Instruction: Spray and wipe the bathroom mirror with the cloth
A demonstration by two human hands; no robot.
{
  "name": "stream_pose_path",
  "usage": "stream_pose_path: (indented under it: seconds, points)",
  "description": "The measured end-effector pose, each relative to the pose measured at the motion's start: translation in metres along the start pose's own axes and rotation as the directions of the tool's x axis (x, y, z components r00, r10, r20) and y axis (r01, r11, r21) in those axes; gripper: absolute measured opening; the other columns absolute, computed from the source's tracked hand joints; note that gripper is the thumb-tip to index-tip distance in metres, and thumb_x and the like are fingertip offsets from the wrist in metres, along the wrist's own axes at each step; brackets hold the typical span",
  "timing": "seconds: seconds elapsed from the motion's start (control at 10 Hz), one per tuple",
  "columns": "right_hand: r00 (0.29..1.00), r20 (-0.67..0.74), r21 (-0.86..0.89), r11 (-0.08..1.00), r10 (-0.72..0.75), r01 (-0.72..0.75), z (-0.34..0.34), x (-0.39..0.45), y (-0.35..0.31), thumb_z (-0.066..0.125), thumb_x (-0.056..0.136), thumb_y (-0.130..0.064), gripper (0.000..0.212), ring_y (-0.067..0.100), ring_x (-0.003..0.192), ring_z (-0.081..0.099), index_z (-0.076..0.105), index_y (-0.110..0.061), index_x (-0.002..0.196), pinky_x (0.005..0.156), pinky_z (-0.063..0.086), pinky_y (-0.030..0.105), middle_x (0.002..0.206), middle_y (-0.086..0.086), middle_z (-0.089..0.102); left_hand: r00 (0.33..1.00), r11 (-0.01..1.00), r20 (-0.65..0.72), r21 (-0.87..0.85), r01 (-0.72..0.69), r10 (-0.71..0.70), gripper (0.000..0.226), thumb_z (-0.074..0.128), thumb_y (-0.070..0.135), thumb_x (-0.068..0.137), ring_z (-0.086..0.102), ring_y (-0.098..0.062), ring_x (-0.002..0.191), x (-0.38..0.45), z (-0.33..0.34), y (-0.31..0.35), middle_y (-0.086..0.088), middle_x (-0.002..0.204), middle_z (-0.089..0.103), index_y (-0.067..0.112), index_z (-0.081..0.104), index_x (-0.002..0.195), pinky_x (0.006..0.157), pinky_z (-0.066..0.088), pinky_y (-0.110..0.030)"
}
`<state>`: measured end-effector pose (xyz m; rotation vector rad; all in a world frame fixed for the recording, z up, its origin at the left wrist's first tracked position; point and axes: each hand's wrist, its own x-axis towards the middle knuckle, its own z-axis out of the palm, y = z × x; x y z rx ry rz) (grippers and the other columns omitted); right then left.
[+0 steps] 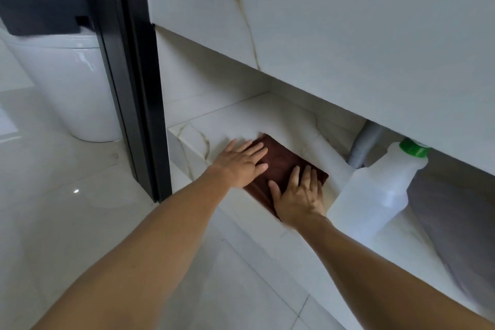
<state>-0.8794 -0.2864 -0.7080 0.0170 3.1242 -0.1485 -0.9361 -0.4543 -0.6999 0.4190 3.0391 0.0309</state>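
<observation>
Cloth [281,166]: brown, folded flat, lying on the low marble ledge [214,126] under the vanity cabinet [348,35].

Both my hands lie on it with fingers straight and spread, gripping nothing: left hand [241,166] flat over the far-left part, right hand [300,201] flat over the near edge. I judge the palms press down to keep the fold squared on the ledge, either just before lifting it or in laying it away; no mirror in view. Just right of it stands a translucent jug [375,195] with green cap [413,148], beside a grey drain pipe [365,147]. No spray bottle visible.
</observation>
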Motion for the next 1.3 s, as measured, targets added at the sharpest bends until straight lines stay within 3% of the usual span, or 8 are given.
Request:
stream_pose_path:
  seconds: [0.1,0.2,0.3,0.5,0.8,1.1,1.2,1.3]
  points:
    - [0.999,0.029,0.007,1.000,-0.014,0.014,0.002,-0.002,0.000,0.015,0.096,-0.070,0.092,0.032,0.156,-0.004,-0.002,-0.006,0.160,0.126,0.000,0.044,0.167,0.022,-0.001,0.999,1.000,0.037,0.008,0.012,-0.012,0.060,0.008,0.053,0.104,-0.013,-0.007,0.153,0.003,-0.003,-0.007,0.015,0.166,-0.009,0.032,-0.001,0.159,0.122,-0.013,-0.048]
    - [0.998,0.059,0.033,0.999,-0.009,0.008,-0.004,-0.001,0.002,0.017,0.099,-0.066,0.087,0.032,0.156,-0.004,0.001,-0.007,0.160,0.126,0.000,0.044,0.167,0.021,-0.001,0.999,0.996,-0.013,-0.081,0.042,-0.043,0.061,0.009,0.052,0.104,-0.006,-0.008,0.154,0.010,-0.010,0.000,0.010,0.168,0.001,0.026,0.013,0.159,0.123,-0.011,-0.048]
    - [0.999,0.038,0.071,0.997,0.017,-0.020,-0.013,0.007,0.002,0.023,0.105,-0.052,0.074,0.033,0.156,0.000,0.007,-0.005,0.160,0.127,0.003,0.045,0.167,0.020,0.003,0.995,0.986,-0.102,-0.165,-0.021,0.004,0.058,0.014,0.049,0.105,0.002,-0.011,0.155,0.016,-0.009,0.016,0.005,0.168,0.006,0.027,0.017,0.158,0.125,0.001,-0.041]
    - [0.995,0.095,-0.023,0.999,0.030,-0.028,-0.010,0.018,0.001,0.024,0.106,-0.048,0.073,0.035,0.156,-0.001,0.002,-0.004,0.160,0.127,0.004,0.045,0.167,0.021,-0.001,0.999,0.991,-0.031,-0.130,-0.018,0.014,0.057,0.013,0.053,0.104,-0.009,-0.010,0.154,0.028,0.005,0.022,0.008,0.168,-0.005,0.036,0.004,0.158,0.125,-0.004,-0.042]
    - [0.994,0.111,-0.069,0.997,-0.013,0.020,-0.017,0.041,0.010,0.022,0.106,-0.051,0.075,0.036,0.156,0.000,0.001,-0.004,0.160,0.127,0.005,0.045,0.166,0.025,-0.001,0.998,0.994,-0.050,-0.111,0.018,-0.024,0.059,0.013,0.054,0.104,-0.009,-0.013,0.154,0.039,0.000,0.023,0.005,0.168,-0.005,0.034,0.004,0.159,0.125,-0.006,-0.043]
    - [0.991,0.114,-0.071,0.996,0.064,-0.056,-0.016,0.032,0.004,0.022,0.104,-0.056,0.080,0.036,0.156,-0.002,-0.001,-0.002,0.159,0.127,0.006,0.043,0.166,0.025,-0.003,0.997,0.996,-0.027,-0.046,0.073,-0.074,0.058,0.008,0.056,0.103,-0.010,-0.013,0.154,0.031,-0.003,0.021,0.010,0.168,-0.006,0.039,0.001,0.158,0.123,-0.012,-0.049]
    - [0.991,0.117,-0.046,0.997,0.063,-0.058,-0.019,0.031,0.006,0.024,0.104,-0.055,0.081,0.037,0.155,0.002,0.002,0.001,0.158,0.126,0.007,0.043,0.166,0.026,0.002,0.992,0.992,0.008,0.012,0.127,-0.127,0.058,0.007,0.054,0.103,-0.010,-0.016,0.154,0.026,-0.007,0.014,0.007,0.168,-0.006,0.036,0.001,0.158,0.122,-0.011,-0.052]
    - [0.998,0.044,-0.036,0.999,0.040,-0.039,-0.026,0.025,0.003,0.028,0.104,-0.053,0.079,0.036,0.153,0.013,0.009,0.003,0.157,0.126,0.015,0.044,0.164,0.024,0.014,0.979,0.979,-0.036,-0.051,0.198,-0.200,0.061,0.009,0.054,0.104,-0.004,-0.019,0.155,0.010,-0.016,-0.001,0.002,0.169,0.000,0.030,0.006,0.159,0.124,-0.003,-0.051]
